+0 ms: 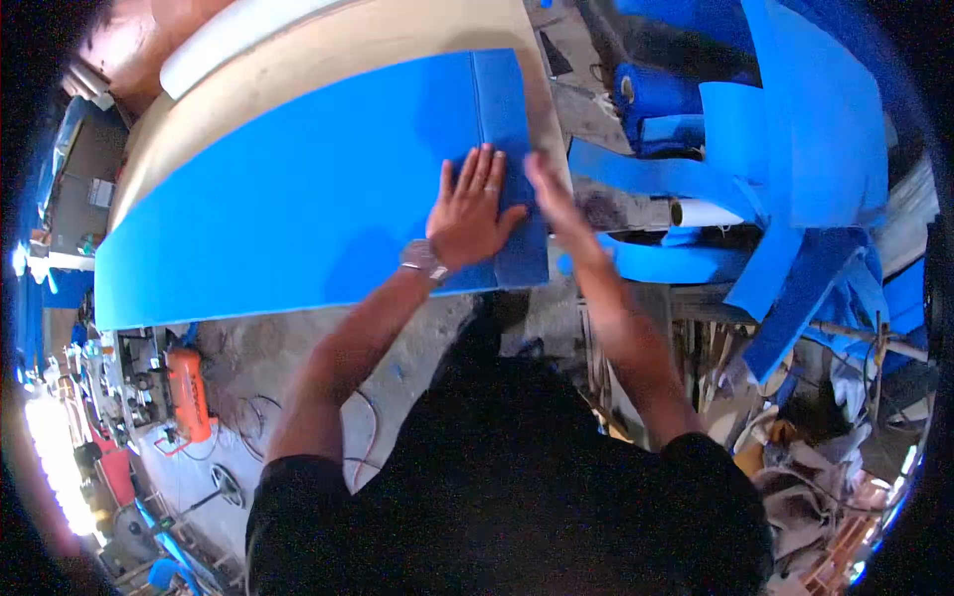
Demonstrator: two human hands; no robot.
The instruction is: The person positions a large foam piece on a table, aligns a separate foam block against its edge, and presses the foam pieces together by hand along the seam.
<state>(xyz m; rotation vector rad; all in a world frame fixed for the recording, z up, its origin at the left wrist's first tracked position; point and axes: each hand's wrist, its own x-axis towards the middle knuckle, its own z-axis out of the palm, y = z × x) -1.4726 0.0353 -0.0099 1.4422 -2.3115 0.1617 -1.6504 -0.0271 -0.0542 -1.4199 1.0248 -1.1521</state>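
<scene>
A large blue sheet (298, 199) with a curved far edge lies on a pale wooden board. Along its right side runs a darker blue strip (507, 109), with a line where the two meet. My left hand (471, 207) presses flat near that line, fingers stretched and thumb out over the strip; a watch (424, 258) is on the wrist. Just beyond the strip's right edge is my right hand (556, 199), seen side-on and blurred, its fingers stretched out. Nothing shows in it. Whether it touches the strip I cannot tell.
Blue offcuts (735, 179) and a blue roll (661, 99) lie to the right. A white roll (238, 40) rests along the board's far left (397, 30). An orange cylinder (189, 392) stands on the floor at lower left, near cables. Cloth scraps (815, 477) are heaped at lower right.
</scene>
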